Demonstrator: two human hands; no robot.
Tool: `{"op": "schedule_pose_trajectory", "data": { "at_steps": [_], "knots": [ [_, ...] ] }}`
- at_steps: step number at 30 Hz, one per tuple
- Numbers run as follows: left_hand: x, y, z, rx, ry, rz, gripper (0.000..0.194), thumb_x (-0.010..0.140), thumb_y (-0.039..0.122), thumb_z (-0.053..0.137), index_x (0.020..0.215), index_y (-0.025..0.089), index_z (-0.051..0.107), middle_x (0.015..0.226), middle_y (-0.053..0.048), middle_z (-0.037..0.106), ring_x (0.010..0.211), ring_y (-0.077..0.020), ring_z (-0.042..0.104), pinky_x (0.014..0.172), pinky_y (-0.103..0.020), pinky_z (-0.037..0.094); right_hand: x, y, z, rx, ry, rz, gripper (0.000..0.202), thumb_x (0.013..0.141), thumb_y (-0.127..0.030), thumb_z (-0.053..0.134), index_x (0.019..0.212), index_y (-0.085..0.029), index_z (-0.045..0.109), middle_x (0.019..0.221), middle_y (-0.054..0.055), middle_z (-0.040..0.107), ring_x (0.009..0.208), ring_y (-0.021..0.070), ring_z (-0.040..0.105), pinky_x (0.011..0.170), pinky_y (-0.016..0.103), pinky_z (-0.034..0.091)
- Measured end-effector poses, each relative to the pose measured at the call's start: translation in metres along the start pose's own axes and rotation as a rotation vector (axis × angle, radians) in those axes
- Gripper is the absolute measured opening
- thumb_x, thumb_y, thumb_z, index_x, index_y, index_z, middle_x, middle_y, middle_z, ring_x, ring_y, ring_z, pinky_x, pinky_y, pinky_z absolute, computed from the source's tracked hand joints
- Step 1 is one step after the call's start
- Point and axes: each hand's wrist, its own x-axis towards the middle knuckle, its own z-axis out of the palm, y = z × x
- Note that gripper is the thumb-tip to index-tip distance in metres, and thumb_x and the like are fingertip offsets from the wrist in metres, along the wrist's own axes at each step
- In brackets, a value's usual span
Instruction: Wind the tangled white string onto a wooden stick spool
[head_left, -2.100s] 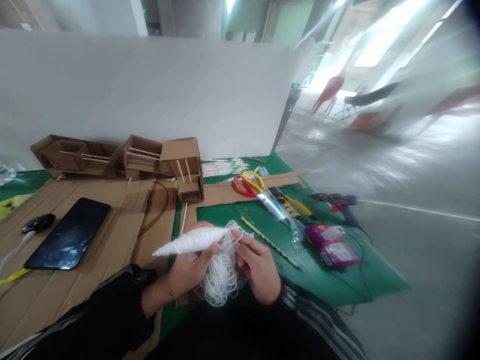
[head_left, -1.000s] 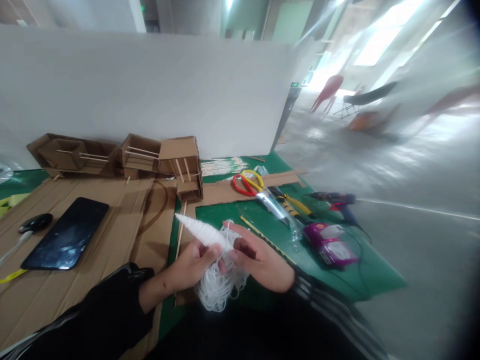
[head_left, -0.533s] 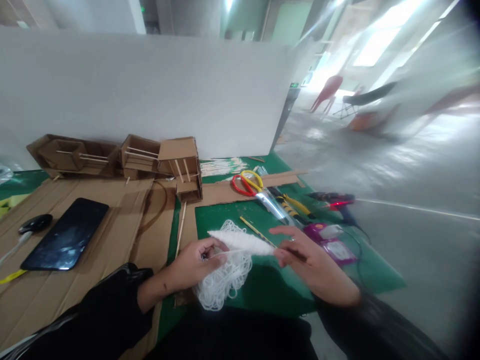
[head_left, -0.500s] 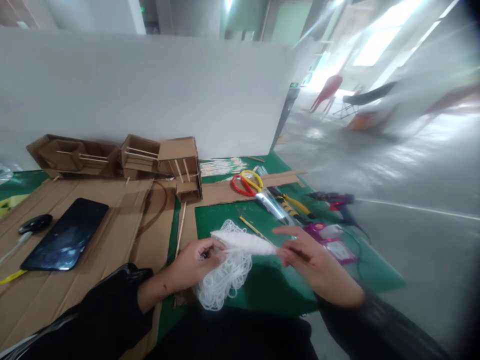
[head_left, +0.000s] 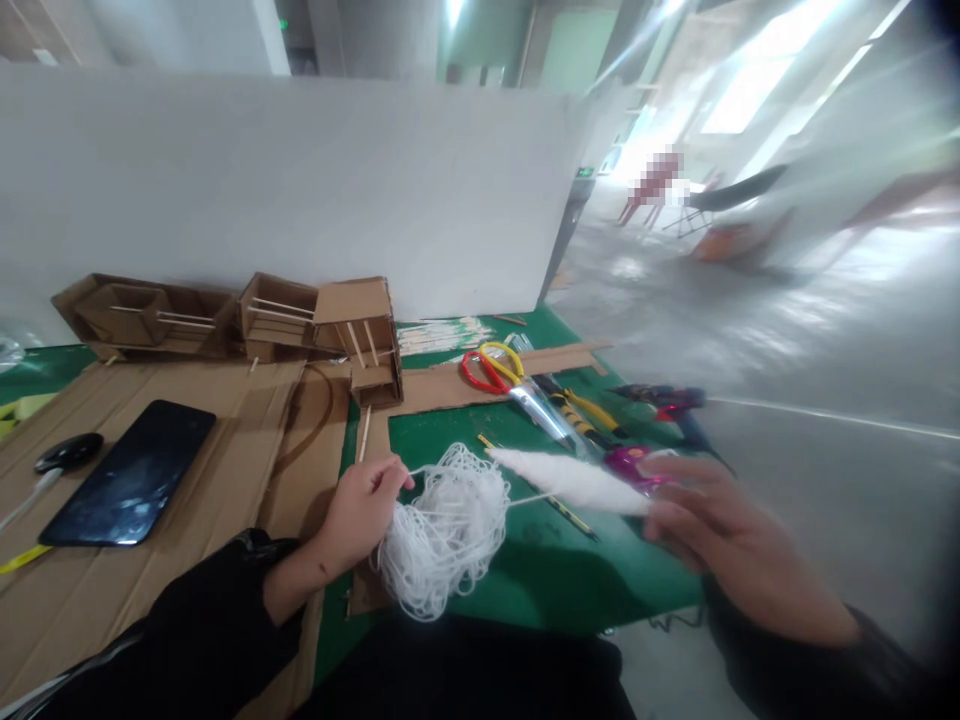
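My right hand (head_left: 720,525), slightly blurred, grips one end of a spindle-shaped bundle of wound white string (head_left: 570,480) and holds it above the green tabletop. A strand runs from the bundle to a loose, tangled heap of white string (head_left: 450,540) in front of me. At the left edge of that heap, my left hand (head_left: 371,505) is closed with thumb and forefinger pinched on a strand of the string. Partly under the bundle lies a thin pencil (head_left: 574,518). The core inside the winding, if any, is hidden.
Scissors (head_left: 491,370) with red and yellow handles, pliers (head_left: 596,412), a purple object (head_left: 628,462) and a glue gun or drill-like tool (head_left: 667,400) lie beyond. Cardboard box structures (head_left: 360,340) stand along the white partition. A dark tablet (head_left: 131,470) rests on cardboard at left.
My right hand has moved right, carrying the wound bundle away from the heap. My left hand has shifted slightly left, off the bundle. A strand now stretches between bundle and heap.
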Motion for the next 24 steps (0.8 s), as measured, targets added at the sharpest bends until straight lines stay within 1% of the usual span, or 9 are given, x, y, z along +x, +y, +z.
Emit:
{"op": "schedule_pose_trajectory", "data": {
  "at_steps": [2, 4, 6, 8, 10, 12, 16, 19, 24],
  "knots": [
    [0.002, 0.004, -0.008, 0.173, 0.009, 0.086, 0.025, 0.085, 0.026, 0.046, 0.064, 0.019, 0.057, 0.093, -0.006, 0.066, 0.089, -0.0233, 0.058, 0.083, -0.037, 0.045, -0.002, 0.002, -0.006, 0.117, -0.129, 0.136, 0.031, 0.085, -0.049, 0.062, 0.109, -0.031, 0.062, 0.060, 0.005, 0.062, 0.041, 0.0120, 0.047, 0.039, 0.029, 0.037],
    [0.002, 0.012, -0.013, 0.341, 0.057, 0.200, 0.014, 0.082, 0.026, 0.052, 0.086, 0.019, 0.064, 0.124, -0.009, 0.058, 0.118, -0.0301, 0.050, 0.102, -0.047, 0.035, -0.002, 0.001, -0.008, 0.157, -0.172, 0.176, 0.030, 0.083, -0.047, 0.065, 0.108, -0.031, 0.061, 0.063, 0.006, 0.065, 0.042, 0.0131, 0.051, 0.040, 0.030, 0.040],
    [-0.002, 0.023, -0.013, 0.348, 0.024, 0.270, 0.039, 0.082, 0.028, 0.056, 0.121, 0.021, 0.056, 0.145, -0.011, 0.043, 0.134, -0.0323, 0.035, 0.111, -0.053, 0.024, 0.002, -0.004, -0.002, 0.133, -0.156, 0.117, 0.028, 0.085, -0.045, 0.064, 0.107, -0.029, 0.062, 0.067, 0.006, 0.066, 0.043, 0.0131, 0.052, 0.041, 0.030, 0.042],
    [-0.007, 0.037, -0.008, 0.199, -0.157, 0.248, 0.051, 0.086, 0.032, 0.057, 0.135, 0.025, 0.046, 0.148, -0.009, 0.040, 0.138, -0.0309, 0.030, 0.113, -0.052, 0.022, 0.007, -0.013, 0.012, 0.101, -0.188, -0.021, 0.028, 0.086, -0.044, 0.062, 0.108, -0.027, 0.062, 0.070, 0.006, 0.067, 0.044, 0.0135, 0.054, 0.043, 0.029, 0.046],
    [-0.012, 0.051, -0.001, -0.119, -0.301, 0.139, 0.050, 0.089, 0.037, 0.055, 0.136, 0.026, 0.044, 0.140, -0.010, 0.049, 0.127, -0.0279, 0.046, 0.103, -0.044, 0.040, 0.013, -0.024, 0.032, 0.101, -0.232, -0.168, 0.029, 0.089, -0.042, 0.059, 0.112, -0.026, 0.059, 0.071, 0.005, 0.067, 0.049, 0.0155, 0.060, 0.048, 0.028, 0.051],
    [-0.013, 0.061, 0.006, -0.458, -0.402, 0.010, 0.054, 0.088, 0.044, 0.056, 0.136, 0.024, 0.042, 0.115, -0.011, 0.064, 0.099, -0.0231, 0.063, 0.083, -0.036, 0.051, 0.019, -0.034, 0.052, 0.103, -0.292, -0.278, 0.026, 0.091, -0.038, 0.055, 0.113, -0.024, 0.057, 0.071, 0.005, 0.068, 0.061, 0.0183, 0.066, 0.056, 0.029, 0.055],
    [-0.008, 0.061, 0.012, -0.710, -0.283, -0.071, 0.041, 0.083, 0.051, 0.062, 0.099, 0.014, 0.060, 0.063, 0.001, 0.058, 0.053, -0.0088, 0.051, 0.056, -0.022, 0.044, 0.024, -0.043, 0.081, 0.078, -0.296, -0.427, 0.023, 0.093, -0.030, 0.053, 0.115, -0.022, 0.052, 0.072, 0.002, 0.068, 0.063, 0.0161, 0.067, 0.059, 0.025, 0.056],
    [-0.003, 0.049, 0.012, -0.749, -0.157, -0.084, 0.039, 0.082, 0.051, 0.064, 0.076, 0.014, 0.057, 0.058, 0.002, 0.055, 0.048, -0.0060, 0.046, 0.050, -0.020, 0.038, 0.022, -0.042, 0.086, 0.040, -0.267, -0.423, 0.029, 0.091, -0.029, 0.058, 0.117, -0.021, 0.049, 0.076, 0.002, 0.068, 0.064, 0.0152, 0.067, 0.059, 0.023, 0.056],
    [0.001, 0.038, 0.014, -0.830, -0.132, -0.055, 0.032, 0.085, 0.044, 0.064, 0.075, 0.015, 0.053, 0.062, 0.004, 0.056, 0.047, -0.0047, 0.046, 0.050, -0.020, 0.041, 0.019, -0.039, 0.083, -0.190, -0.169, -0.533, 0.012, 0.094, -0.024, 0.050, 0.094, -0.020, 0.061, 0.075, 0.002, 0.069, 0.062, 0.0139, 0.066, 0.057, 0.022, 0.052]
  ]
}}
